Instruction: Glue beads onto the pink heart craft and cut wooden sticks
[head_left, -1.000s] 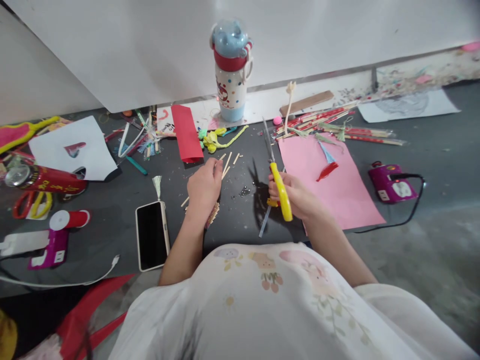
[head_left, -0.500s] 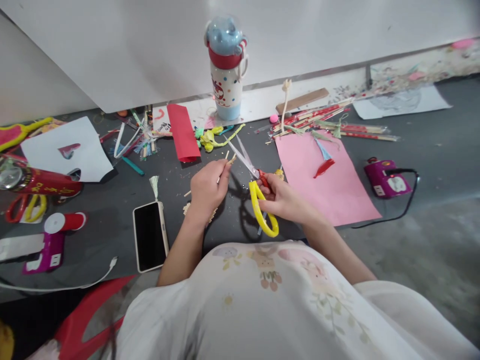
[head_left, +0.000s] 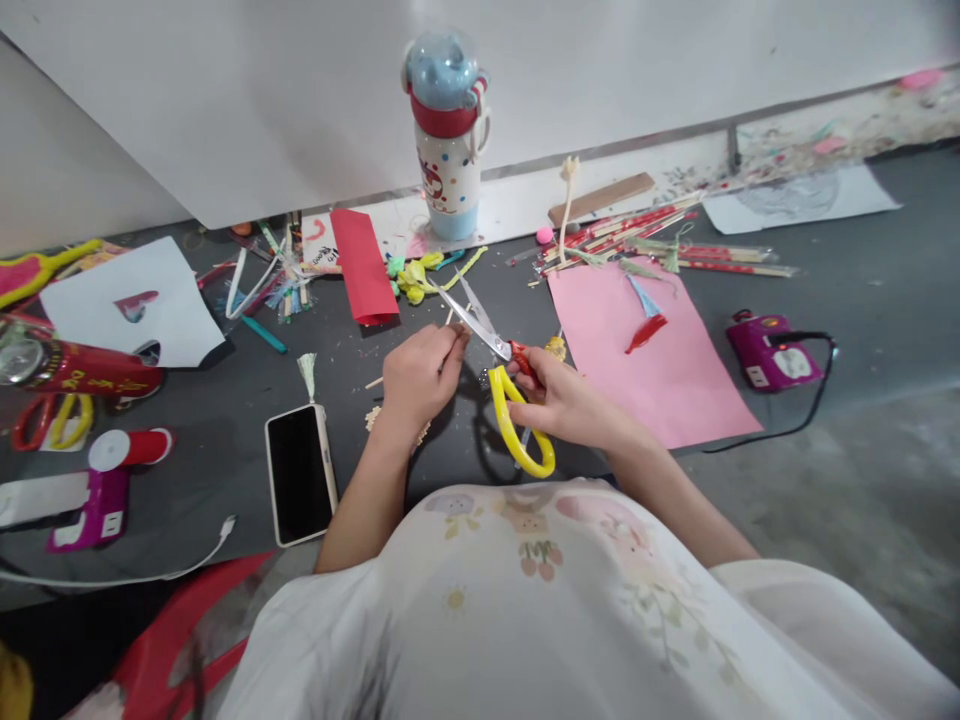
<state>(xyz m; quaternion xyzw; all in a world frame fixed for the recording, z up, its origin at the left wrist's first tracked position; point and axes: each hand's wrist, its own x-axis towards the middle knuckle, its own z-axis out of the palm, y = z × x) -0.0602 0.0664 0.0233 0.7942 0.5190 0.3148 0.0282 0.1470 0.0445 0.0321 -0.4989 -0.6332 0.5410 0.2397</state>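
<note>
My left hand is closed around a thin wooden stick, whose pale tip shows just past the fingers. Its grip hides most of the stick. My right hand holds scissors with one red and one yellow handle loop. Their blades stand apart, pointing up and left, close beside the left fingertips. A piece of yellow modelling clay lies beyond the blade tips. Pale small bits lie partly hidden under the left wrist.
A water bottle stands at the back by a white board. Pink paper and wrapped sticks lie to the right. To the left are a phone, a red thread spool, a red can and cut white paper.
The scissors have shifted left, bringing their blades nearer the left fingertips. My left hand has turned slightly, and less of the stick's end shows above its fingers.
</note>
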